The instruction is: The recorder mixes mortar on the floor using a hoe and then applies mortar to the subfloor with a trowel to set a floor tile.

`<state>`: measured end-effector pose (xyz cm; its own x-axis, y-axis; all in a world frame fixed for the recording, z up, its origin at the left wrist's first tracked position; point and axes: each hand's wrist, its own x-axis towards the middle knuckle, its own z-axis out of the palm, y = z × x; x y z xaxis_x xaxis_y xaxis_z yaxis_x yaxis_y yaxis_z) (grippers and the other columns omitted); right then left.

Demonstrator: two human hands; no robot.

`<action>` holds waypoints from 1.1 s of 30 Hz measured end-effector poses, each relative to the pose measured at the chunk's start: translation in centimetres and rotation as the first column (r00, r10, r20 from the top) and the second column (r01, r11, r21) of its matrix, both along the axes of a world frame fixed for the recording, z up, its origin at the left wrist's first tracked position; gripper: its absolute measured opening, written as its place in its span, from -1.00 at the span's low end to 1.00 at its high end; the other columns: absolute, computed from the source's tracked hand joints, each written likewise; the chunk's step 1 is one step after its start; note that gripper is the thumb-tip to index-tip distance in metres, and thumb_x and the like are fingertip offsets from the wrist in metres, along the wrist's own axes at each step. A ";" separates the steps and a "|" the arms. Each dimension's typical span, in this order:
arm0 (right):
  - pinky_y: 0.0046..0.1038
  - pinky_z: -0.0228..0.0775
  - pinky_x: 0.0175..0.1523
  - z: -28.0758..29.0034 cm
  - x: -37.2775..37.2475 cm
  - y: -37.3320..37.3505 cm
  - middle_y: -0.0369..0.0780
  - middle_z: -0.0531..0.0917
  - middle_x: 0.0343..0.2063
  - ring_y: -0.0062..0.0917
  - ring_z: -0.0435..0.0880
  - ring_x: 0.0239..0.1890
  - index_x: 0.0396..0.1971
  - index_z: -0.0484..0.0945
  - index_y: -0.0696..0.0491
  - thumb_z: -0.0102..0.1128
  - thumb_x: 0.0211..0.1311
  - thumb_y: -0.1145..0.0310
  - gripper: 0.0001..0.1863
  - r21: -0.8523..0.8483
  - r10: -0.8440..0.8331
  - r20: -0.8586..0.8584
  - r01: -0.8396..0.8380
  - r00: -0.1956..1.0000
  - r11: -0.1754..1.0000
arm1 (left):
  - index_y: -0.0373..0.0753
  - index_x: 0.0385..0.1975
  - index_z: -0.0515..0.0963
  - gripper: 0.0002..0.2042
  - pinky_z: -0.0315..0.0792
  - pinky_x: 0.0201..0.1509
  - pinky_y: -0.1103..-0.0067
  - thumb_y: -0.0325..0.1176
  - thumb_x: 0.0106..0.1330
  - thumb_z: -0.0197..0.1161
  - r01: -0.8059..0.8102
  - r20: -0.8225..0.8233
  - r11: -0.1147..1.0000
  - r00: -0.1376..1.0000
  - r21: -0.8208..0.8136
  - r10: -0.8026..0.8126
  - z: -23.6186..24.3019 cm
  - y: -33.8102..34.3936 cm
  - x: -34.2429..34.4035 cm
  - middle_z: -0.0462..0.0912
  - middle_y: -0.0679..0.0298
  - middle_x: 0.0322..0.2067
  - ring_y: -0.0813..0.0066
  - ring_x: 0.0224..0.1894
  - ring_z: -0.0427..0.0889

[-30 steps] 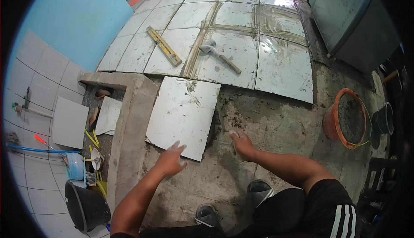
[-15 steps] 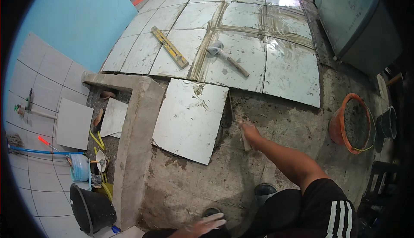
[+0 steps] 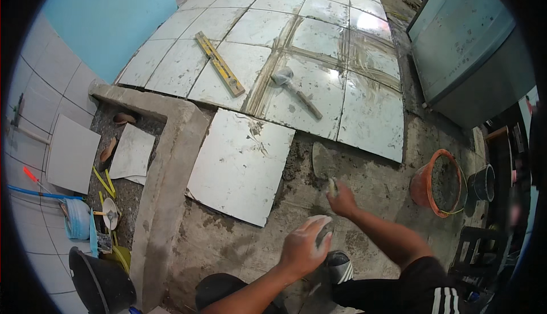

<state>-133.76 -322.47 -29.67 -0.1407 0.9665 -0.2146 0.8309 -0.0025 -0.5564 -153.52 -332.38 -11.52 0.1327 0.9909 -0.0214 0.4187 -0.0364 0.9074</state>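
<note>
My right hand is closed round the handle of a pointed trowel. Its grey blade points away from me, over the rough floor just right of a loose white tile. That tile lies slightly askew in front of the laid tiles, beside a low concrete curb. Raised over the floor near my shoe, my left hand has its fingers bent and apart from the thumb. Grey dust coats its fingertips. A dark patch shows between thumb and fingers, and I cannot make out what it is.
A yellow spirit level and a mallet with a wrapped head lie on the laid tiles. An orange bucket of mortar stands right, next to a black bucket. Another black bucket sits lower left.
My right hand has drawn the trowel back from the loose tile's right edge, and the blade now shows broadside. My left hand has risen from my lap toward the right, its fingers bending.
</note>
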 end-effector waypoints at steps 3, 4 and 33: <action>-0.18 0.39 0.12 -2.4 -4.2 -0.8 0.13 0.56 -0.04 0.02 0.55 0.01 0.14 0.40 0.18 0.24 0.13 0.26 -0.43 0.004 -0.196 -0.164 0.199 0.967 0.980 | -0.31 -0.04 0.54 -0.67 0.47 0.04 0.35 -0.35 0.22 0.25 0.013 0.054 0.999 0.998 0.034 -0.015 -1.1 1.7 1.7 0.60 -0.02 -0.06 0.01 -0.01 0.59; -0.21 0.38 0.12 -3.0 -6.0 -1.0 0.12 0.57 -0.04 -0.01 0.56 0.03 0.14 0.41 0.17 0.24 0.13 0.29 -0.44 0.028 -0.265 -0.213 0.277 0.941 0.960 | -0.31 -0.04 0.54 -0.68 0.48 0.04 0.35 -0.36 0.22 0.24 0.008 0.077 0.999 0.997 0.046 -0.011 -1.4 2.0 2.2 0.60 -0.02 -0.06 0.00 -0.01 0.58; -0.34 0.39 0.10 -3.8 -14.0 -0.7 0.07 0.63 -0.07 -0.19 0.63 -0.01 0.12 0.47 0.18 0.30 0.02 0.29 -0.40 -0.066 -0.457 -0.420 0.475 0.784 0.877 | -0.32 -0.08 0.55 -0.71 0.50 -0.07 0.35 -0.37 0.22 0.23 -0.108 0.178 0.990 0.980 0.096 0.089 -2.3 3.6 1.2 0.62 -0.02 -0.22 0.03 -0.17 0.64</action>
<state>-147.80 -323.17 -33.52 0.2633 0.9439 -0.1994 0.4289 -0.2997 -0.8522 -152.33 -328.76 -13.81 0.0271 0.9949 0.0974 0.2627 -0.1011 0.9596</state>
